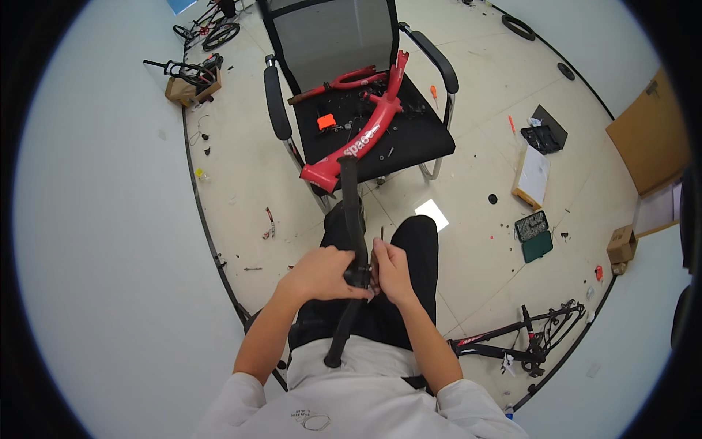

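Note:
A black bicycle handlebar (351, 208) lies lengthwise over my lap, one end by the chair seat and the other against my white shirt. My left hand (320, 275) is closed around its middle, where a black clamp-like part (357, 276) sits. Close against the right side of that part, my right hand (391, 272) is pinched on a thin dark rod (382, 233) whose tip sticks up past the fingers. The rod's lower end is hidden by the fingers. Just beyond the handlebar, a red bicycle frame (373, 128) rests on a black office chair (420, 143).
A red fork (333, 89), an orange piece (326, 122) and small hardware share the seat. On the floor at right are a green case (537, 247), a white-topped box (534, 175) and a black bicycle frame (512, 351). Bicycle parts and a cardboard box (179, 91) stand far left.

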Available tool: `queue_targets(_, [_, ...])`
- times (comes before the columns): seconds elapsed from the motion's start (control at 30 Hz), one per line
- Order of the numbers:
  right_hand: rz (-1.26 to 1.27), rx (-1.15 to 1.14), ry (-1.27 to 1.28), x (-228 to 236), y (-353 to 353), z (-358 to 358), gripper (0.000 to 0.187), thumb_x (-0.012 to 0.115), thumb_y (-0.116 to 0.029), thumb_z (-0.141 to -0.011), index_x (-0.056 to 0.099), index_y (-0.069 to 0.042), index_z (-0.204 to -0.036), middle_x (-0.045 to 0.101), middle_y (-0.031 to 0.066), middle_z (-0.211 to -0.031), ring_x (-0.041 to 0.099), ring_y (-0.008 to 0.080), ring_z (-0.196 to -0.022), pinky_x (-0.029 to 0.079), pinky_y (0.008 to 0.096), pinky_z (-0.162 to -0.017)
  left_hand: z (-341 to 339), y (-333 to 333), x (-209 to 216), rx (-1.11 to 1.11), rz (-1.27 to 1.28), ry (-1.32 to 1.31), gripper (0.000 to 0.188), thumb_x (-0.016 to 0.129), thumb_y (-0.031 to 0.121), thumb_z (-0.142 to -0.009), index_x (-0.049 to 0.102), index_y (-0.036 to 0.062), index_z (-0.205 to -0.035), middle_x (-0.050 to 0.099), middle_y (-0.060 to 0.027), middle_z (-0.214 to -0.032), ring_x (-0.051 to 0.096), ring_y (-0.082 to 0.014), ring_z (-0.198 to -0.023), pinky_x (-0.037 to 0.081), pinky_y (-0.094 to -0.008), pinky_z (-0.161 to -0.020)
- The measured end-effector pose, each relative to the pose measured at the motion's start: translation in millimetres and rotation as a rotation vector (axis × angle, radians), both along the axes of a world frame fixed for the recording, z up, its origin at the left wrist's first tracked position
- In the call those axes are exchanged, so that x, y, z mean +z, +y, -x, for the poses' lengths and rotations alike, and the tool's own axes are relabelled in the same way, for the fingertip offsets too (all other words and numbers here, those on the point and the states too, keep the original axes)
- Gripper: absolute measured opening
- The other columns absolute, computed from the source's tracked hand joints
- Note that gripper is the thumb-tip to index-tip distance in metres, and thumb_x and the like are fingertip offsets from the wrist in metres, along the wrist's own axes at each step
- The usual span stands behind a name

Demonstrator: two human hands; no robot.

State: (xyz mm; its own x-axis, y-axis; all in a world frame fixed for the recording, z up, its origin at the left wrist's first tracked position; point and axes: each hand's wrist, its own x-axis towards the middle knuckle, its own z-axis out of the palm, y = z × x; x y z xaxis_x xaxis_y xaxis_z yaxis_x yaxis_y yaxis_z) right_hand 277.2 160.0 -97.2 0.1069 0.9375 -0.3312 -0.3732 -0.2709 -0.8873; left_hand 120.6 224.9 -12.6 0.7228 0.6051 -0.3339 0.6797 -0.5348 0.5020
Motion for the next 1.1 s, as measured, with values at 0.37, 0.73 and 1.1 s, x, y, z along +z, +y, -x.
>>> queue_targets(0.37, [0.293, 0.23, 0.277, -58.6, 53.0, -13.7, 0.045, 0.04, -0.041, -0.106, 0.041, -0.009, -0.075, 0.044, 0.0036, -0.054, 0.048, 0.0157, -0.042, 0.041, 0.03, -0.041, 23.1, 62.3, -33.7, 0.01, 0.279, 0.095, 0.063, 0.08, 0.06, -0.066, 0.066, 0.0007, -0.082, 0.064, -0.0164, -0.067, 0.065, -0.0355, -0.066, 0.052, -0.0409, -0.064])
queue_targets(0.73, [-0.118, -0.216, -0.939, -111.8, 285.7, -131.8, 0.023, 0.074, -0.02, -0.08, 0.068, 0.002, -0.086, 0.066, 0.0122, -0.072, 0.065, 0.0228, -0.067, 0.05, 0.0346, -0.065, 42.2, 79.2, -61.2, 0.197, 0.445, -0.63, 0.049, 0.092, 0.026, -0.062, 0.062, 0.0009, -0.091, 0.066, -0.0085, -0.076, 0.064, -0.0246, -0.067, 0.051, -0.0299, -0.066])
queue_targets(1.1, [-0.046, -0.157, -1.382, -122.1, 334.1, -148.9, 0.019, 0.07, -0.018, -0.08, 0.073, 0.0, -0.086, 0.07, 0.0221, -0.083, 0.069, 0.0396, -0.084, 0.055, 0.0449, -0.078, 71.5, 48.4, -60.4, 0.654, 0.63, -0.998, 0.05, 0.083, 0.014, -0.057, 0.056, 0.0024, -0.098, 0.058, -0.0089, -0.09, 0.059, -0.0179, -0.084, 0.047, -0.0279, -0.07])
